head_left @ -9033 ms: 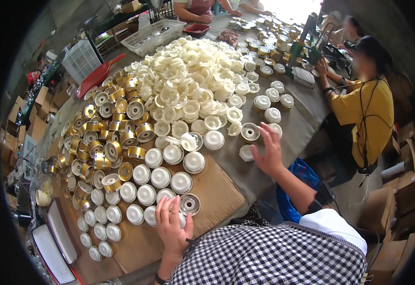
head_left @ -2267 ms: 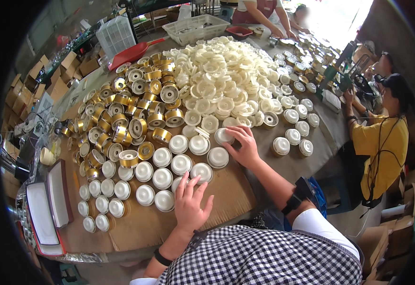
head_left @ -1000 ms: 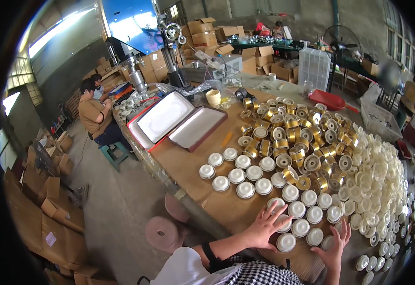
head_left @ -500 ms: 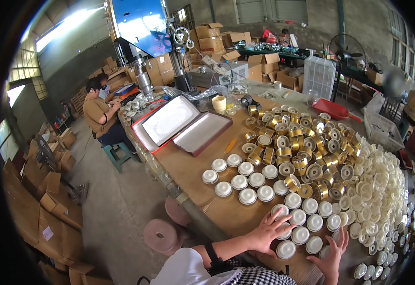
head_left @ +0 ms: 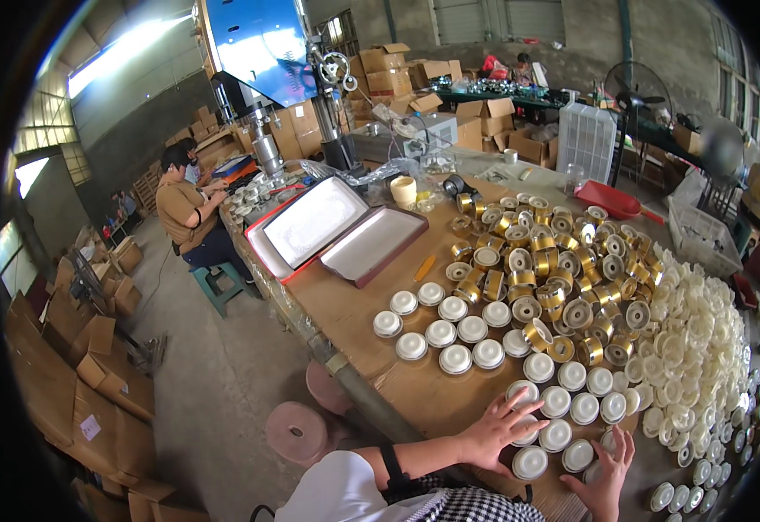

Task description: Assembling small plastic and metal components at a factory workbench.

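Observation:
Several round parts with white caps lie in a close cluster near the table's front edge, one of them a white-capped disc point(head_left: 556, 435) between my hands. At the cluster's left side, my left hand point(head_left: 495, 432) is open, fingers spread over and against the nearest discs. My right hand point(head_left: 604, 478) is open too, curved around the right side with its fingertips by a white-capped disc point(head_left: 578, 455). Neither hand lifts anything. Farther left, more white-capped discs point(head_left: 456, 358) sit in loose rows. Beyond them is a heap of gold-banded metal rings point(head_left: 554, 296).
A pile of translucent white plastic rings point(head_left: 693, 357) rises on the right, with small shiny discs point(head_left: 702, 474) below it. An open lined box point(head_left: 371, 248), an orange-handled tool point(head_left: 424, 267) and a red scoop point(head_left: 608, 200) lie farther back. A person point(head_left: 190, 209) sits at the table's far left.
My left hand has shifted slightly right, and the nearest white-capped discs have slid a little right with it. My right hand has moved slightly nearer. The view has shifted slightly.

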### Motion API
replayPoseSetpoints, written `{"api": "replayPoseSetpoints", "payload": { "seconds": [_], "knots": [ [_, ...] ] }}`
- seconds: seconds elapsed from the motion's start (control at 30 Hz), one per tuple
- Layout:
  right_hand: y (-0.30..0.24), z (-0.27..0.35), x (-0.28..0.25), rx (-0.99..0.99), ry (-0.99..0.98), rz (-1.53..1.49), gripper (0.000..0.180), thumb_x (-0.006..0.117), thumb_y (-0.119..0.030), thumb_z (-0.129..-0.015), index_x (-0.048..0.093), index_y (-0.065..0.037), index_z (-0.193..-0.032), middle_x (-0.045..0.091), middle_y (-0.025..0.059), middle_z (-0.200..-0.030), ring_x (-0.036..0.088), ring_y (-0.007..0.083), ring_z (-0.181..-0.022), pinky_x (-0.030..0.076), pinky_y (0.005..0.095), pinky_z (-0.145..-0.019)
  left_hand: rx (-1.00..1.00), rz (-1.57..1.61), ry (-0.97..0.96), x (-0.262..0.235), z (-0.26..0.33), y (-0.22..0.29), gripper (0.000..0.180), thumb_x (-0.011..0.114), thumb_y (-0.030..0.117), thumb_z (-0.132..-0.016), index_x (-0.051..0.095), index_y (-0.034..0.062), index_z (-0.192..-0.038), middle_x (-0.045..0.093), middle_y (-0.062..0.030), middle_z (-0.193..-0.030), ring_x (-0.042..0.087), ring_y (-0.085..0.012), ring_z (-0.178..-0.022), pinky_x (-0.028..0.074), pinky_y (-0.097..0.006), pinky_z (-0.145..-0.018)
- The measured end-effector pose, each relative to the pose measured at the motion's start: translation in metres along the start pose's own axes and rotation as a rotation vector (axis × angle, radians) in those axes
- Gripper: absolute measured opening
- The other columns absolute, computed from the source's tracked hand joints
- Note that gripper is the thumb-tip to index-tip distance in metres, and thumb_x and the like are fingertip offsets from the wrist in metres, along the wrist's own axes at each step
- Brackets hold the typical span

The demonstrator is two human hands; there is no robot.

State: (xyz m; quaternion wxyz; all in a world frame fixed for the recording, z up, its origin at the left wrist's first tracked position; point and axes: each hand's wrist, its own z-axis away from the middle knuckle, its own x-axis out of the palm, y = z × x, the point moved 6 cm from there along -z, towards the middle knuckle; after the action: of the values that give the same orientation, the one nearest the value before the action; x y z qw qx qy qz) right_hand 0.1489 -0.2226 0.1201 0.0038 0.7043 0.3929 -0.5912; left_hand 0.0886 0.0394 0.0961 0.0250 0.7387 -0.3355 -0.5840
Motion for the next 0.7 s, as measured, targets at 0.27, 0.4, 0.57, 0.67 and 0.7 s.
{"api": "replayPoseSetpoints", "payload": {
  "seconds": [0.27,0.4,0.57,0.67,0.7],
  "knots": [
    [-0.004,0.003,-0.004,-0.025,-0.042,0.035,0.090,0.097,-0.045,-0.046,0.070,-0.001,-0.119,0.045,0.0233,-0.153,0.030,0.0490,-0.147,0.032,0.0613,-0.117,-0.008,0.020,0.006,-0.011,0.001,0.006,0.134,0.096,0.053,-0.055,0.025,0.0265,-0.165,0.010,-0.0155,-0.172,0.005,-0.0470,-0.157,0.020,-0.071,-0.120],
    [-0.006,0.003,-0.005,-0.003,-0.111,0.080,0.104,0.098,-0.048,-0.043,0.065,-0.001,-0.130,0.042,0.0237,-0.156,0.024,0.0502,-0.150,0.030,0.0626,-0.119,-0.042,-0.030,0.005,-0.027,0.000,-0.004,0.136,0.097,0.050,-0.052,0.026,0.0258,-0.165,0.011,-0.0168,-0.171,0.007,-0.0488,-0.157,0.017,-0.071,-0.120],
    [-0.008,0.000,-0.006,0.016,-0.136,0.107,0.111,0.097,-0.054,-0.041,0.063,-0.002,-0.133,0.038,0.0232,-0.159,0.021,0.0504,-0.152,0.028,0.0634,-0.120,-0.123,0.036,-0.135,-0.017,-0.005,-0.021,0.140,0.099,0.045,-0.050,0.023,0.0265,-0.166,0.006,-0.0173,-0.171,0.011,-0.0523,-0.154,0.026,-0.068,-0.120],
    [-0.007,0.001,-0.002,0.017,-0.149,0.109,0.112,0.097,-0.056,-0.041,0.063,-0.004,-0.134,0.036,0.0223,-0.160,0.021,0.0500,-0.151,0.027,0.0637,-0.120,-0.114,0.046,-0.077,-0.012,-0.007,-0.021,0.140,0.099,0.047,-0.051,0.023,0.0268,-0.166,0.005,-0.0180,-0.171,0.012,-0.0537,-0.154,0.026,-0.069,-0.120],
    [-0.005,0.003,-0.001,0.049,-0.169,0.107,0.111,0.096,-0.057,-0.041,0.064,-0.005,-0.134,0.035,0.0216,-0.161,0.022,0.0498,-0.151,0.027,0.0638,-0.120,-0.087,0.055,-0.080,-0.009,-0.008,-0.020,0.140,0.099,0.047,-0.051,0.023,0.0268,-0.166,0.005,-0.0180,-0.171,0.012,-0.0537,-0.154,0.026,-0.069,-0.120]
  ]
}}
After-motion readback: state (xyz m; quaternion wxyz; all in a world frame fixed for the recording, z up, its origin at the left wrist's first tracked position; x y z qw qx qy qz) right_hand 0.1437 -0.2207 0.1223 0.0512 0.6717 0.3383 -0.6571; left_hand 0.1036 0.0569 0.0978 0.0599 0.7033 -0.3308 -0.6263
